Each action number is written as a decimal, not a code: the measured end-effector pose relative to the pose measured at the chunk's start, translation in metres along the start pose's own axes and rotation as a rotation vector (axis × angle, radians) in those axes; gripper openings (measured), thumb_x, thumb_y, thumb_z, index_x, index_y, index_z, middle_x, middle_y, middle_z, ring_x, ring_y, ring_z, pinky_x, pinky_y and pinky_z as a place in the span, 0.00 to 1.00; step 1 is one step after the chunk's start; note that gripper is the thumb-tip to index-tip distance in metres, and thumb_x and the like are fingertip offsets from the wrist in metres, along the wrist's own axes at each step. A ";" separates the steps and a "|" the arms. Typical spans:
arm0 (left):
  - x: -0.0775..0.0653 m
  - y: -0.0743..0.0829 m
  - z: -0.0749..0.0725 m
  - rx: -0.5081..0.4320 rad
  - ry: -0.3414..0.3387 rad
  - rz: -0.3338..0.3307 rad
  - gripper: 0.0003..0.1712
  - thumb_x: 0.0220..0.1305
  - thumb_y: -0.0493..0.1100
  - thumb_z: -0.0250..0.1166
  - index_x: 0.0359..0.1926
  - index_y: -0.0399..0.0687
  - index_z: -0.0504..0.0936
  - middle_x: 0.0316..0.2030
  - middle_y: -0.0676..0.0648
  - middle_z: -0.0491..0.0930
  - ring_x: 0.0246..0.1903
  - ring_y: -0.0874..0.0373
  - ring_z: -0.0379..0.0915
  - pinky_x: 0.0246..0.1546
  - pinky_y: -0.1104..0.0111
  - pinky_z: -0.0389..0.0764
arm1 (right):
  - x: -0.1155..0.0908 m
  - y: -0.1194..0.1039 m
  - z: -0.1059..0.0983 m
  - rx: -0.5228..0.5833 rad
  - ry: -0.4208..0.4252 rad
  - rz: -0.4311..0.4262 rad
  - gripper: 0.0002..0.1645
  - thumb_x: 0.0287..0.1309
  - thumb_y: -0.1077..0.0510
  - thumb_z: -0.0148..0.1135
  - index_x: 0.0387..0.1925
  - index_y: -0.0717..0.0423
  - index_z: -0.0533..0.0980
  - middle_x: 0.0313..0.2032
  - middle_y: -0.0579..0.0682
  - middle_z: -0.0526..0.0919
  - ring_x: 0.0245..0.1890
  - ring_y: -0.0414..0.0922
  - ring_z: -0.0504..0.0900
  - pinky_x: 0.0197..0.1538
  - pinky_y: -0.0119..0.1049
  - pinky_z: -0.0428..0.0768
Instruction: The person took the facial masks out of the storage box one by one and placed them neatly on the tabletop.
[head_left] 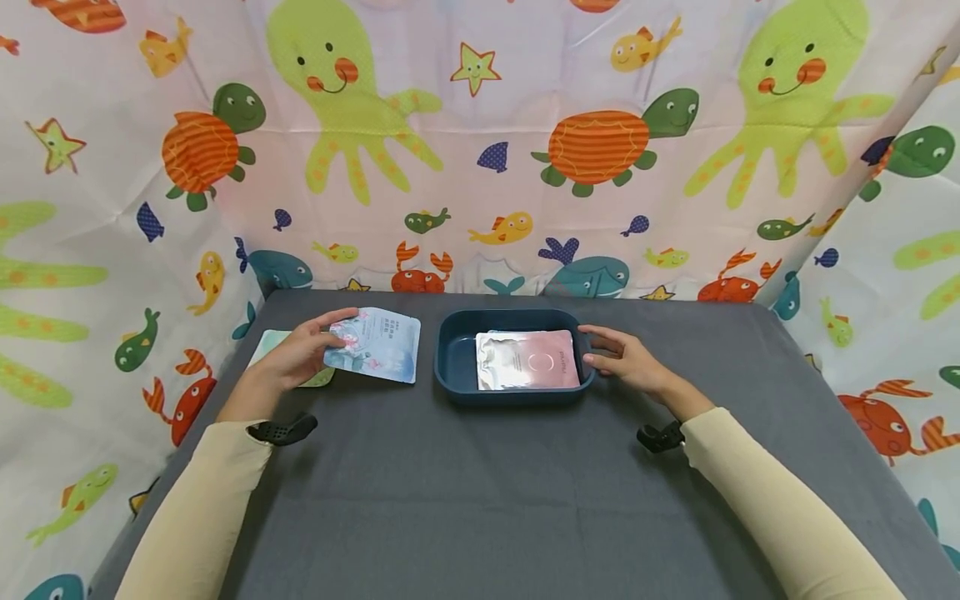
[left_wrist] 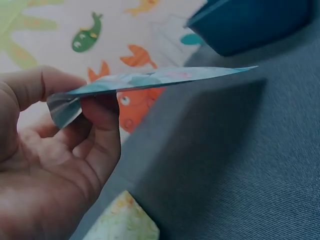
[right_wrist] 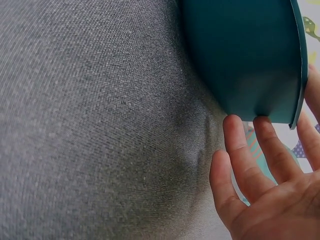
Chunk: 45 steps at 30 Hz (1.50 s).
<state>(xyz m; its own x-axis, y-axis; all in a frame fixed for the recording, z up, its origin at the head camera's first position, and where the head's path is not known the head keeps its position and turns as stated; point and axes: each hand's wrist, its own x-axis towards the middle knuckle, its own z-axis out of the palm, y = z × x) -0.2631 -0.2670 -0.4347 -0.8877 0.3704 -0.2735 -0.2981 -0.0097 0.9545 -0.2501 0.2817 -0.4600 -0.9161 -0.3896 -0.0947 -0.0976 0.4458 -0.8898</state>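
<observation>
My left hand [head_left: 296,356] pinches a light blue flat sachet [head_left: 381,346] by its left edge, thumb on one face and fingers on the other. In the left wrist view the sachet [left_wrist: 165,77] appears edge-on, raised above the table with its shadow below. Under and beside that hand lies a pale green packet [head_left: 318,377], partly hidden. At the right end of a dark blue bin [head_left: 510,398], my right hand [head_left: 626,360] touches the rim and outer wall with fairly straight fingertips [right_wrist: 233,125]. Inside the bin lies a pink and silver sachet [head_left: 525,360].
A grey cloth covers the table [head_left: 480,500]. Behind it and at both sides hangs a white curtain [head_left: 450,183] printed with sea animals. Black bands [head_left: 660,437] are worn on both wrists.
</observation>
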 end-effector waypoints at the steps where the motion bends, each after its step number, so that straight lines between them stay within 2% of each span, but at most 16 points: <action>1: 0.003 -0.002 0.000 0.028 -0.007 -0.001 0.38 0.75 0.32 0.51 0.80 0.53 0.52 0.68 0.50 0.60 0.46 0.64 0.80 0.47 0.73 0.84 | 0.000 0.000 0.000 -0.003 0.001 0.001 0.37 0.71 0.52 0.60 0.77 0.52 0.60 0.74 0.66 0.62 0.74 0.66 0.63 0.62 0.59 0.78; 6: 0.015 -0.010 0.002 0.129 -0.027 -0.005 0.38 0.74 0.32 0.52 0.80 0.53 0.52 0.74 0.43 0.56 0.51 0.63 0.77 0.49 0.73 0.82 | 0.000 -0.002 0.000 -0.002 -0.001 0.012 0.38 0.71 0.53 0.60 0.77 0.53 0.59 0.75 0.66 0.62 0.74 0.66 0.63 0.62 0.58 0.78; 13: 0.024 -0.008 0.003 0.366 0.004 -0.049 0.40 0.70 0.31 0.53 0.80 0.53 0.54 0.78 0.39 0.51 0.65 0.48 0.62 0.59 0.63 0.74 | 0.003 -0.006 -0.001 -0.003 0.004 0.010 0.38 0.71 0.52 0.60 0.77 0.52 0.59 0.75 0.66 0.61 0.74 0.66 0.62 0.63 0.59 0.77; 19: 0.028 -0.002 0.001 0.545 0.010 -0.093 0.42 0.69 0.31 0.54 0.80 0.51 0.53 0.78 0.35 0.49 0.63 0.43 0.63 0.57 0.61 0.74 | 0.004 -0.009 -0.004 -0.009 0.000 0.016 0.37 0.72 0.52 0.59 0.77 0.52 0.59 0.75 0.67 0.60 0.74 0.66 0.61 0.64 0.61 0.76; 23: 0.029 0.000 0.000 0.653 0.006 -0.077 0.42 0.69 0.35 0.56 0.80 0.47 0.50 0.78 0.31 0.45 0.69 0.35 0.56 0.64 0.46 0.71 | 0.004 -0.010 -0.005 -0.002 0.005 0.013 0.37 0.72 0.52 0.59 0.77 0.52 0.59 0.75 0.67 0.61 0.74 0.66 0.61 0.64 0.61 0.75; 26: 0.029 0.002 -0.001 0.683 0.001 -0.064 0.41 0.72 0.40 0.57 0.80 0.44 0.49 0.78 0.28 0.44 0.74 0.30 0.49 0.68 0.38 0.65 | 0.005 -0.011 -0.005 -0.007 0.012 0.012 0.37 0.72 0.52 0.59 0.77 0.51 0.60 0.75 0.66 0.61 0.74 0.66 0.62 0.64 0.61 0.76; 31: 0.023 0.009 -0.005 0.691 -0.021 -0.074 0.40 0.77 0.46 0.52 0.81 0.45 0.45 0.78 0.27 0.42 0.76 0.30 0.45 0.69 0.39 0.65 | 0.007 -0.011 -0.006 -0.013 0.008 -0.003 0.37 0.72 0.51 0.59 0.76 0.51 0.60 0.74 0.67 0.61 0.74 0.65 0.62 0.64 0.60 0.76; 36: 0.015 0.017 -0.008 0.667 -0.070 -0.070 0.39 0.80 0.47 0.49 0.81 0.44 0.42 0.79 0.30 0.39 0.77 0.30 0.42 0.70 0.41 0.64 | 0.009 -0.012 -0.007 -0.015 0.010 -0.007 0.36 0.71 0.52 0.60 0.76 0.52 0.61 0.74 0.68 0.62 0.74 0.66 0.62 0.64 0.61 0.75; 39: 0.010 0.017 -0.008 0.640 -0.079 -0.059 0.39 0.80 0.46 0.48 0.81 0.42 0.41 0.79 0.29 0.41 0.77 0.30 0.44 0.70 0.41 0.63 | 0.008 -0.011 -0.006 -0.014 0.001 -0.013 0.37 0.71 0.53 0.60 0.76 0.54 0.61 0.74 0.69 0.62 0.74 0.67 0.62 0.64 0.61 0.75; 45: 0.004 0.008 -0.002 0.607 -0.066 -0.026 0.37 0.80 0.48 0.49 0.80 0.42 0.46 0.78 0.29 0.49 0.75 0.31 0.54 0.71 0.40 0.62 | 0.002 -0.008 -0.003 -0.009 -0.019 -0.012 0.37 0.70 0.55 0.61 0.75 0.58 0.61 0.72 0.70 0.64 0.72 0.68 0.64 0.63 0.59 0.77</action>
<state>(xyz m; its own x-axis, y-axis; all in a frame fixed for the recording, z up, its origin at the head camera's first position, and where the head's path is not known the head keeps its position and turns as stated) -0.2698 -0.2671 -0.4285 -0.8535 0.4199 -0.3084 -0.0493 0.5242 0.8501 -0.2524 0.2798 -0.4520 -0.9072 -0.4103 -0.0926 -0.1121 0.4480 -0.8870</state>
